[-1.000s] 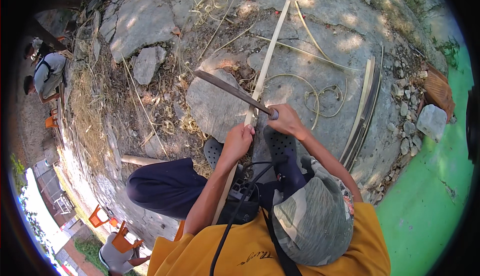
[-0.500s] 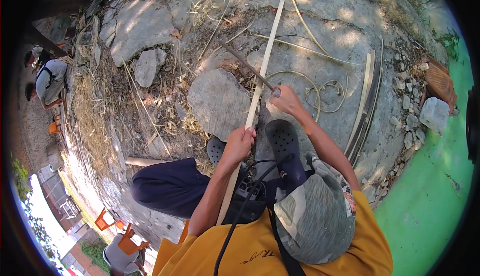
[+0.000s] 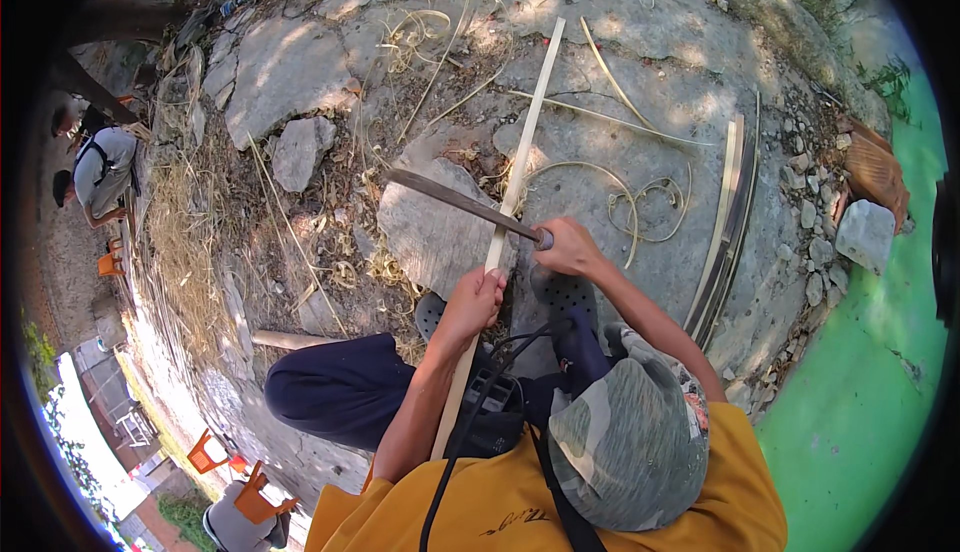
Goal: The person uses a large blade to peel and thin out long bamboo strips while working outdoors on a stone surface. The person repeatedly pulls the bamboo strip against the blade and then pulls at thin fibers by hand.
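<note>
At frame centre, a long knife (image 3: pixel 455 199) crosses a pale strip (image 3: pixel 522 157)

The strip's long axis runs from lower middle to upper middle, its far end leaning right. The left hand's (image 3: pixel 474 300) grip wraps round it; the right hand's (image 3: pixel 570 249) grip is closed about the knife's handle (image 3: pixel 545 240), the tip pointing left and slightly upward.

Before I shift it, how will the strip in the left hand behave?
The strip is probably light, being slim. It looks fairly stiff, running nearly straight beyond the left hand. Its length may let the far end flex.
</note>
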The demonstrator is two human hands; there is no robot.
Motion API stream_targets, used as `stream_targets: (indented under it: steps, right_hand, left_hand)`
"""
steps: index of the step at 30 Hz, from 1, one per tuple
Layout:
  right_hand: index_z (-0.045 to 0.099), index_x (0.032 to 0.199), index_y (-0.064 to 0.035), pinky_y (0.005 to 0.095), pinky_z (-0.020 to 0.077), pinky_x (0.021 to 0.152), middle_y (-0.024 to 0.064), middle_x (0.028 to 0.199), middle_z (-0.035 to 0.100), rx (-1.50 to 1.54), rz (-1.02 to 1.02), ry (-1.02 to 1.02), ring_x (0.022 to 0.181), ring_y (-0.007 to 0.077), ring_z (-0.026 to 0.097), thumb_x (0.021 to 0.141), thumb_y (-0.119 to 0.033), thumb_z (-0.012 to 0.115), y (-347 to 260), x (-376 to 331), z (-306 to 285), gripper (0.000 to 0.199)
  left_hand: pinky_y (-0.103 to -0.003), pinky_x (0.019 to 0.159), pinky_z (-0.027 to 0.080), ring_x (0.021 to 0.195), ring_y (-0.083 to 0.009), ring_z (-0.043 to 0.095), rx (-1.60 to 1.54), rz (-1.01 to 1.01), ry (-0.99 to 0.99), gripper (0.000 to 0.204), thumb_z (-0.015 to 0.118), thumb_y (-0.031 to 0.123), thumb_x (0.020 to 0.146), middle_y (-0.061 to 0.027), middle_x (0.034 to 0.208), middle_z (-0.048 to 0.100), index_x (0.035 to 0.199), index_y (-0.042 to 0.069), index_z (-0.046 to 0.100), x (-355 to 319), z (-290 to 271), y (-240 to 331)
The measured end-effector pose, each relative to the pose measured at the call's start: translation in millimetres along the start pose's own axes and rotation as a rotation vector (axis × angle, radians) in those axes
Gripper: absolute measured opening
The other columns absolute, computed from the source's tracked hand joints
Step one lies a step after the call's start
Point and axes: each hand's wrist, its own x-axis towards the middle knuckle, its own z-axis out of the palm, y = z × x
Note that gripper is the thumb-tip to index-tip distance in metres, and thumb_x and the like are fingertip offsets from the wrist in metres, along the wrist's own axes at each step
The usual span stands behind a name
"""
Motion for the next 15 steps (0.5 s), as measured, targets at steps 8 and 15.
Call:
stream_targets:
  steps: [8,15]
  right_hand:
    - [0.074,0.097,-0.0057,0.0495,0.0543,0.079,0.023,0.086,0.071,0.083,0.149,-0.086,0.088,0.044,0.069,0.067,-0.027,0.068,-11.0,3.5,-0.3,0.037]
    - [0.075,0.102,-0.0038,0.0497,0.0545,0.084,0.0242,0.094,0.073,-0.135,0.269,0.254,0.094,0.0448,0.069,0.07,-0.029,0.071,55.6,79.5,-68.3,0.041]
  left_hand:
    - [-0.024,0.042,0.027,0.048,-0.0036,0.033,-0.011,0.04,0.034,0.026,0.044,0.026,0.112,0.0062,0.068,0.042,0.094,0.008,0.052,0.2,-5.8,10.7]
    - [-0.023,0.043,0.026,0.048,-0.0031,0.031,-0.011,0.008,-0.04,0.024,0.045,0.027,0.112,0.0067,0.066,0.04,0.097,0.01,0.052,-44.7,-15.7,3.4]
